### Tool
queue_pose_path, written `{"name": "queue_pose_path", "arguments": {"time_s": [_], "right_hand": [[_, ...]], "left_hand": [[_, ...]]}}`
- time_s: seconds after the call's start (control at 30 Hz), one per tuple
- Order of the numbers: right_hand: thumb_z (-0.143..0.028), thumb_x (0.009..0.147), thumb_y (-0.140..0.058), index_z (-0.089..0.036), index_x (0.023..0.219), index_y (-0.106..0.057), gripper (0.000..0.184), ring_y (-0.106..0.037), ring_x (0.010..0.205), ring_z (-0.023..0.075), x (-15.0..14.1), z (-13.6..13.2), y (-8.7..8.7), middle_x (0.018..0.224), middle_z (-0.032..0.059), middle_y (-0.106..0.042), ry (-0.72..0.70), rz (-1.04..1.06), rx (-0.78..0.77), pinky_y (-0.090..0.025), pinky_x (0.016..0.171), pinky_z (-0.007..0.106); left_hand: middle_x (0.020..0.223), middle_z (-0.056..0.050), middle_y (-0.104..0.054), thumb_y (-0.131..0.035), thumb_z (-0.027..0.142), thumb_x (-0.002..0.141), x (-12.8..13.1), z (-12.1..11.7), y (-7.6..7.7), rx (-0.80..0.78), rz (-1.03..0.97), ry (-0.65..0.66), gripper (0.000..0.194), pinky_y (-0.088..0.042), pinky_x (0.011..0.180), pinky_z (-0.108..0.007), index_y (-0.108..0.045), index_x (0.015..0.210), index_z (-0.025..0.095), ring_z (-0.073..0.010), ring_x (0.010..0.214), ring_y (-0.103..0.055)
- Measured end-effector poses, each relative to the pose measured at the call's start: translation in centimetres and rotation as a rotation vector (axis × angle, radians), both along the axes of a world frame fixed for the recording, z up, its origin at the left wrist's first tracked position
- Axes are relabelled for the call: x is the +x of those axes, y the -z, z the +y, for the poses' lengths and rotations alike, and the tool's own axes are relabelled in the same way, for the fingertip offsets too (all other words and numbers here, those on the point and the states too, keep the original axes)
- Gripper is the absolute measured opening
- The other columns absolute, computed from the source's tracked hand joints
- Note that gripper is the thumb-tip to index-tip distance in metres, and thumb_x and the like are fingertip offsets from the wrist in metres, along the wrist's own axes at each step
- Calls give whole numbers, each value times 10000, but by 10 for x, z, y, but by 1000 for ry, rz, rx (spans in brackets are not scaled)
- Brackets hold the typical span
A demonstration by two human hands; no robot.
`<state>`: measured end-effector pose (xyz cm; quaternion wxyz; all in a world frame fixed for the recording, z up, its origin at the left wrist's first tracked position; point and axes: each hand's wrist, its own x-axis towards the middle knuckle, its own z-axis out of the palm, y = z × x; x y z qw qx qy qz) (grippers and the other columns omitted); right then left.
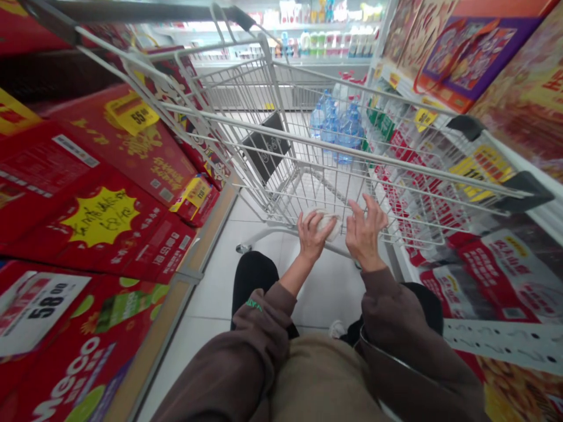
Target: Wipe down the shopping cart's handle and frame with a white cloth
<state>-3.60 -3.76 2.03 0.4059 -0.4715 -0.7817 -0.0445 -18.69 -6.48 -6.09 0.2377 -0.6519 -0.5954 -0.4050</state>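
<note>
A grey wire shopping cart [308, 132] stands side-on in front of me, its basket holding no goods that I can see. Low against the basket's near side, my left hand [311, 237] is closed around a crumpled white cloth [329, 223], which could also be a wipe. Just to the right, my right hand [365, 231] is raised by the basket wires with bent fingers spread apart. Nothing shows in it, and it is apart from the left hand. Part of the cloth is hidden behind my left fingers.
Red gift boxes [105, 217] with price tags line the left side. On the right, a shelf [492, 346] holds packaged drinks and boxes. Large blue water bottles [349, 132] stand on the floor beyond the cart, before a lit refrigerated shelf [325, 58].
</note>
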Motion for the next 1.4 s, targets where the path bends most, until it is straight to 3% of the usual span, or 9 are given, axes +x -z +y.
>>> {"name": "queue_pose_path", "arguments": {"time_s": [0.13,0.4,0.63,0.83,0.9,1.13,1.2,1.33,1.4], "right_hand": [[-314,1010,-251,-248,1433,-463,478,-442,1337,270,-10,8,1,1448,105,-537,-8,35,-123,-224,1110,507],[-321,1007,-278,-202,1370,-530,457,-436,1345,278,-5,10,11,1332,127,-615,-1,-31,-117,-209,1132,513],[-350,999,-293,-187,1327,-559,453,-362,1389,326,-19,7,10,1422,138,-531,85,51,-101,-228,1117,590],[-336,996,-293,-173,1340,-552,460,-334,1418,325,-22,4,17,1377,155,-554,75,75,-87,-214,1137,600],[-345,997,-294,-165,1335,-557,465,-335,1414,331,-22,4,18,1396,164,-540,80,83,-84,-223,1134,604],[-348,1000,-290,-167,1280,-593,451,-416,1330,344,-28,3,16,1325,163,-589,133,100,-68,-263,1091,630],[-355,1001,-296,-159,1284,-591,453,-421,1328,349,-29,3,18,1314,167,-594,141,99,-49,-263,1088,633],[-349,996,-316,-165,1305,-582,447,-414,1340,346,-26,2,22,1303,172,-589,126,83,-40,-259,1086,642],[-347,990,-333,-173,1286,-599,435,-427,1316,344,-25,2,21,1328,177,-563,126,89,-33,-278,1069,645]], "left_hand": [[1257,-63,-614,-583,201,941,-6,14,-29,-13,-69,-24,384,-212,1231,-585,-667,1245,420,-272,1332,-483],[1138,-32,-667,-628,253,928,-24,2,3,-28,106,28,277,-322,1197,-504,-706,1152,396,-211,1221,-553],[1235,-65,-607,-595,278,943,-70,10,-33,17,-118,-87,285,-224,1218,-564,-691,1190,384,-266,1317,-483],[1150,-47,-668,-618,229,928,-87,-9,11,-174,47,30,263,-315,1171,-491,-719,1127,368,-214,1192,-558],[1162,-48,-668,-620,215,923,-90,-16,13,-166,59,31,272,-311,1171,-491,-720,1127,365,-213,1207,-547],[1225,-88,-566,-585,247,926,-121,0,-40,214,-193,-266,301,-327,1137,-515,-711,1187,328,-267,1262,-463],[1215,-98,-559,-581,237,924,-126,-2,-37,190,-229,-282,294,-368,1097,-494,-720,1171,313,-270,1237,-471],[1166,-84,-600,-590,178,904,-132,-24,-8,-13,-97,-127,323,-364,1087,-484,-723,1147,343,-257,1185,-502],[1164,-83,-596,-587,159,895,-139,-31,-8,0,-75,-137,343,-357,1092,-491,-719,1155,340,-256,1178,-502]]}}
